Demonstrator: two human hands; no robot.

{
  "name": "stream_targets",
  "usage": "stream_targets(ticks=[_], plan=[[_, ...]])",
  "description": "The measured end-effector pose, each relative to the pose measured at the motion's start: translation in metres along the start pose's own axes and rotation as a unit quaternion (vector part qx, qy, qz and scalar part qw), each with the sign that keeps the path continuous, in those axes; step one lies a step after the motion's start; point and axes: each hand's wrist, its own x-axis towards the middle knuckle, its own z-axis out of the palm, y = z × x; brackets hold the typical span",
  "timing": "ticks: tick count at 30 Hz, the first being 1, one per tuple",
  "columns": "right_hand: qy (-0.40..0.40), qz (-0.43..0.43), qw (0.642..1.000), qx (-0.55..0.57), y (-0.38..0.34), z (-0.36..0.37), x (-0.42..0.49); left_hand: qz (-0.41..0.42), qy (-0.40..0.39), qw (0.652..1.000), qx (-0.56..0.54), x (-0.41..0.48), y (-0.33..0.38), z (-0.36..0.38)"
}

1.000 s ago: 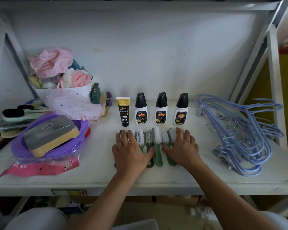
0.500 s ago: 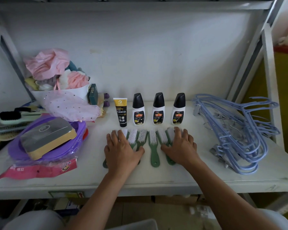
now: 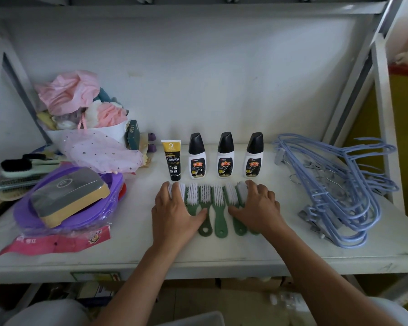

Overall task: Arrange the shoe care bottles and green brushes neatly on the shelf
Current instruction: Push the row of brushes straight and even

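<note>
Both hands, left hand (image 3: pixel 174 215) and right hand (image 3: pixel 257 209), lay flat with fingers released on the green brushes (image 3: pixel 218 208) mid-shelf (image 3: pixel 222 252), bottles (image 3: pixel 225 155) lined behind toward the back edge; best nudge handles parallel, evenly spaced.

Soft, even daylight, moderately bright; source seems from right, where yellow wall (image 3: pixel 405 142) glows. Back wall (image 3: pixel 198 78) pale, flat, slightly bluish cast. Shadows faint: soft ones under hands, left hand (image 3: pixel 174 215) and right hand (image 3: pixel 257 208), and beneath hangers (image 3: pixel 339 189). Mild sheen on bottle caps (image 3: pixel 225 142) and plastic wrap (image 3: pixel 64 231). Centre sharp, labels partly legible. Wide-angle bending at edges: shelf frame (image 3: pixel 377 95) bows. Lower foreground dim, soft, blurred.
</note>
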Motion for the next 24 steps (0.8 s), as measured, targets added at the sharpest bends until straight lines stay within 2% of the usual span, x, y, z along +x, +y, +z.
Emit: stream_targets(ticks=[6,15,24], plan=[[-0.011,0.000,1.000,-0.003,0.000,-0.004,0.000,0.007,0.022,0.999,-0.041,0.001,-0.005,-0.001],[-0.020,-0.009,1.000,0.015,0.002,-0.009,-0.002,-0.131,-0.036,0.965,-0.225,0.023,-0.018,-0.018],[-0.026,-0.016,0.999,0.013,0.004,-0.012,-0.004,-0.104,-0.039,0.973,-0.201,0.014,-0.021,-0.020]])
